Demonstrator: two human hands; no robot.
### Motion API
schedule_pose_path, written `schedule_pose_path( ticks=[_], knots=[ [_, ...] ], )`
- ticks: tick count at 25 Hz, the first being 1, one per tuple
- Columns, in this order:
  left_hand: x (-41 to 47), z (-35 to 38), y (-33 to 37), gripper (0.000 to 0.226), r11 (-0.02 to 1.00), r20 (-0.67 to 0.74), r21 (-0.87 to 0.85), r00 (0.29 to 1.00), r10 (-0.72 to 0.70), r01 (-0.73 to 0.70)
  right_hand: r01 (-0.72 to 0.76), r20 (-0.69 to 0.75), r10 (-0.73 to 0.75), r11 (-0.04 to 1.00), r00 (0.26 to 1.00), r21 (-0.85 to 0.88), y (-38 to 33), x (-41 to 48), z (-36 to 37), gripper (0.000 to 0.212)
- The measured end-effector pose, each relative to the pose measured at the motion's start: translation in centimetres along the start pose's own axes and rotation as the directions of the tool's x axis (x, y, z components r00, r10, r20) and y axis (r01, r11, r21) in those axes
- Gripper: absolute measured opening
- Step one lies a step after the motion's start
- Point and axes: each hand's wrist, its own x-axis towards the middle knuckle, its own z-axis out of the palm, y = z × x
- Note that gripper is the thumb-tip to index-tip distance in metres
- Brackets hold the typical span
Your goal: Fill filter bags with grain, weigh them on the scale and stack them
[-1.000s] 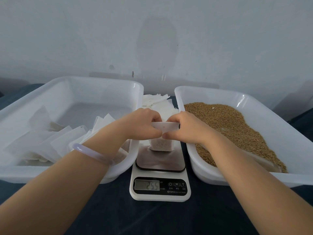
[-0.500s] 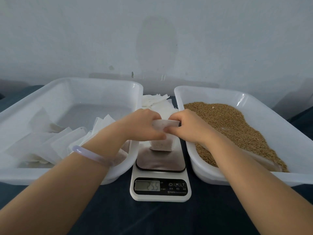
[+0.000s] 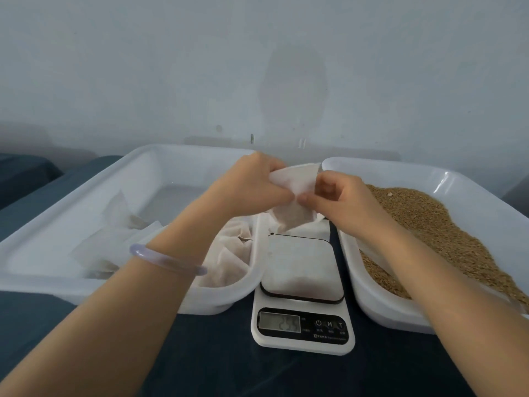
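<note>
Gripping a white filter bag [image 3: 292,196] in mid-air with both hands, above the far edge of the scale [image 3: 300,267] and off its platform. With the left hand [image 3: 252,190], fingers curled round the bag's upper left corner; with the right hand [image 3: 340,199], thumb and bent fingers pinching its right edge. On the left wrist, a pale bracelet [image 3: 169,260]. On the scale's display, blurred digits, not surely readable. In the left tray [image 3: 43,285], filled bags [image 3: 229,253] heaped along the near side; in the right tray [image 3: 386,310], a mound of brown grain [image 3: 429,224]. Squeezed between the two tray rims, the scale, with hardly any gap on either side; whether touching, cannot tell. Open room only on the dark surface [image 3: 200,362] in front of scale and trays, under the forearms. Close behind the trays, a plain wall [image 3: 171,67].
</note>
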Motion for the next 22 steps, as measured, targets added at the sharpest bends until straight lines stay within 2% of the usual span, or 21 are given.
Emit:
schedule_pose_path(
  ticks=[3,5,7,10,12,14,16,18,20,22],
  knots=[
    [-0.1,-2.1,-0.5,0.022,0.996,-0.087,-0.059,0.994,-0.066,0.061,0.065,-0.065,-0.07,0.996,0.995,-0.065,-2.1,2.2,1.6,0.009],
    [-0.5,-2.9,-1.5,0.018,0.976,-0.087,-0.164,0.983,-0.161,0.145,0.106,-0.061,-0.117,0.982,0.991,-0.158,-3.4,3.3,3.6,0.014],
    [-1.2,-3.0,-2.9,0.004,0.93,-0.034,-0.249,0.957,-0.287,0.27,0.076,0.007,-0.077,0.972,0.997,-0.224,-4.0,3.8,5.8,0.027],
    [-2.4,-2.1,-4.8,0.014,0.854,0.152,-0.193,0.874,-0.461,0.484,-0.009,0.18,0.078,0.934,0.981,-0.356,-4.0,3.5,8.5,0.043],
    [-2.7,-1.6,-5.4,0.017,0.819,0.244,-0.161,0.826,-0.507,0.55,0.057,0.209,0.074,0.828,0.975,-0.557,-4.0,3.1,9.5,0.041],
    [-2.3,-1.4,-6.2,0.025,0.759,0.25,-0.227,0.79,-0.56,0.61,0.152,0.175,-0.034,0.676,0.984,-0.721,-4.1,2.6,9.7,0.035],
    [-2.0,-1.3,-6.7,0.029,0.74,0.24,-0.226,0.772,-0.588,0.634,0.189,0.188,-0.071,0.639,0.98,-0.745,-4.3,2.2,9.5,0.03],
    [-1.8,-1.0,-7.0,0.028,0.734,0.252,-0.206,0.76,-0.599,0.647,0.239,0.287,-0.02,0.613,0.958,-0.753,-4.4,1.8,9.4,0.023],
    [-1.8,-1.0,-7.2,0.022,0.73,0.242,-0.189,0.752,-0.613,0.656,0.274,0.352,0.033,0.562,0.936,-0.781,-4.1,1.6,9.5,0.02],
    [-1.8,-1.5,-7.5,0.01,0.746,0.18,-0.168,0.764,-0.62,0.645,0.256,0.354,0.072,0.558,0.933,-0.79,-4.0,1.6,9.5,0.019]
  ],
)
